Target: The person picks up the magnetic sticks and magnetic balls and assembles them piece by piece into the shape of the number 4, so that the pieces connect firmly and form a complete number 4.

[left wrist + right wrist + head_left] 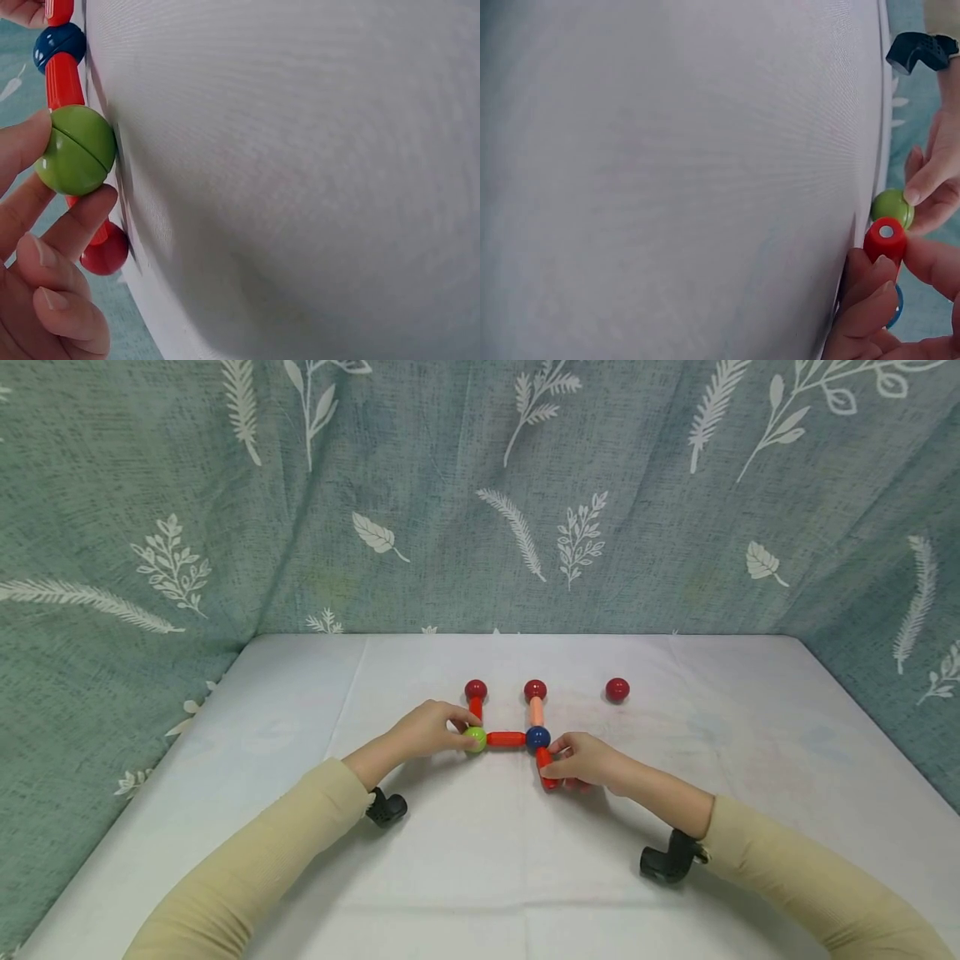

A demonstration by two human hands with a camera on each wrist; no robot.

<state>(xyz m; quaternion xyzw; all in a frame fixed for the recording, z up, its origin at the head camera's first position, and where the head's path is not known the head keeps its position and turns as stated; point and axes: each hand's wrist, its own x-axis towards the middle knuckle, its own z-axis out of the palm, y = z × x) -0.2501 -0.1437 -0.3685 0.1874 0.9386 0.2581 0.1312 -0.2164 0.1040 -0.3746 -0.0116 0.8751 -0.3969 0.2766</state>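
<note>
A joined figure of balls and rods lies on the white cloth. My left hand [431,728] pinches its green ball [476,740] between thumb and fingers. From that ball, a red rod [506,739] runs right to a blue ball [537,737], and another leads away to a red ball [476,690]. A peach rod [536,712] links the blue ball to a second red ball [535,690]. My right hand [588,760] holds a red stick [546,767] against the blue ball's near side; in the right wrist view its free end [886,232] shows a silvery disc.
One loose red ball [617,690] sits at the back right of the white-covered table [420,893]. A green leaf-patterned curtain [450,527] hangs behind it. Black wrist cameras [667,862] sit under both forearms, close above the cloth.
</note>
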